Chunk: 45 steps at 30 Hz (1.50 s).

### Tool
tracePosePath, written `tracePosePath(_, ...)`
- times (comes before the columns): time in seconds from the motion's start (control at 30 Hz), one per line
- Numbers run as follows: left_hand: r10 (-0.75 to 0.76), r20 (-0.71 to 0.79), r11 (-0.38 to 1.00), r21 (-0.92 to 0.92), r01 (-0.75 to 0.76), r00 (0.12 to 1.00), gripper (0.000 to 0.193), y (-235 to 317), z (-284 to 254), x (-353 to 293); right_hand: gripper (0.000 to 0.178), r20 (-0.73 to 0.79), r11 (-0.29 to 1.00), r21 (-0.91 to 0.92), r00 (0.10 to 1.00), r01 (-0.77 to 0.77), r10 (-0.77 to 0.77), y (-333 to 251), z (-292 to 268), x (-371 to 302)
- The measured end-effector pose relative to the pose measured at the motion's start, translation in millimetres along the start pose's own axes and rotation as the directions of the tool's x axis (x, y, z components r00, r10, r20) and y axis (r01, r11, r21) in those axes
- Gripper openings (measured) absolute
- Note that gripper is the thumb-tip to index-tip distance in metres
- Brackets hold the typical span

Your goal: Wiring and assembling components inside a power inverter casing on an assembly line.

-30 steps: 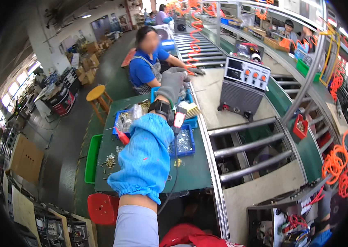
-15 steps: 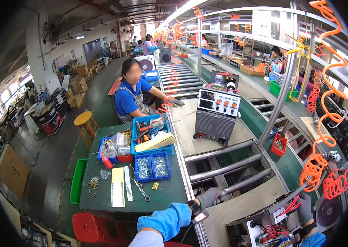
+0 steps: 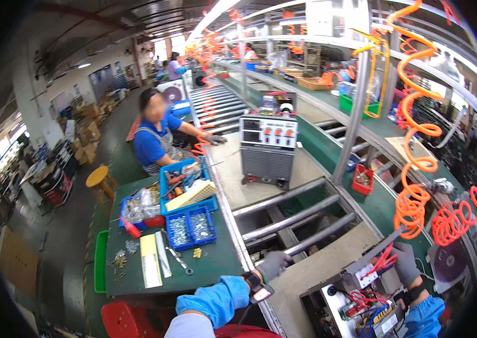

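Observation:
My left hand (image 3: 274,265), in a grey glove, hovers at the near end of a steel roller beside a bare board (image 3: 328,259). Its fingers are loosely stretched and nothing shows in them. At the lower right, an opened welding machine (image 3: 328,301) exposes red and blue wires and circuit parts. My right hand (image 3: 407,263), gloved too, lies at its far right side by the dark panel edge and seems to grip it; the fingertips are partly hidden. Farther up the line stands another welding machine (image 3: 268,149), upright, with orange knobs and its top open.
A green side table (image 3: 131,270) holds blue trays of small hardware (image 3: 190,228), a tool bin (image 3: 165,194) and a wrench (image 3: 179,262). A co-worker in blue (image 3: 154,138) sits beyond. Orange coiled hoses (image 3: 410,208) hang at right. Open gaps lie between rollers (image 3: 306,222).
The whole view has swung right, so the scene sits farther left. The opened machine shows more fully. My right hand is higher along its side; my left hand stays near the roller end.

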<state>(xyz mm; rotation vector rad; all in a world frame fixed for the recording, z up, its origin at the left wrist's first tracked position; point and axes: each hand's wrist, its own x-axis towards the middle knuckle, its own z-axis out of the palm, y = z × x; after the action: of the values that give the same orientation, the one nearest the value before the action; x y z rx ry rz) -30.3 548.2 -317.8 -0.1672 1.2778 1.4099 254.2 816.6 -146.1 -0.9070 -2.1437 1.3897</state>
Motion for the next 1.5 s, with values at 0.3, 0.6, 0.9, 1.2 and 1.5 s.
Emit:
tracePosePath(0.3,0.588,-0.136,0.809,0.133,-0.573,0.798,0.015,188.7,3.9,-1.2,0.019,-0.034,0.997,-0.01,0.997,-0.073,0.073,-9.3,0.8,-2.6)
tracePosePath(0.6,0.359,0.268,0.843,0.319,-0.433,0.894,0.026,5.8,48.2,-54.3,0.022,0.013,0.998,-0.004,0.998,-0.066,0.066,-7.7,-0.9,-4.1)
tracePosePath(0.9,0.34,0.336,0.826,0.34,-0.45,0.878,0.029,-15.7,60.9,-97.8,0.026,-0.032,0.989,0.113,0.995,-0.09,0.095,-66.8,-51.1,-21.8)
tracePosePath(1.2,0.841,0.435,0.192,0.315,-0.929,0.321,0.023,14.9,109.4,-195.3,0.027,0.313,0.996,0.08,0.949,0.026,-0.05,-205.2,23.8,-128.5)
tracePosePath(1.5,0.825,0.565,-0.197,0.312,-0.929,0.015,0.026,7.0,74.1,-213.3,0.03,0.454,0.964,0.096,0.872,-0.25,0.181,-173.6,126.3,-126.6)
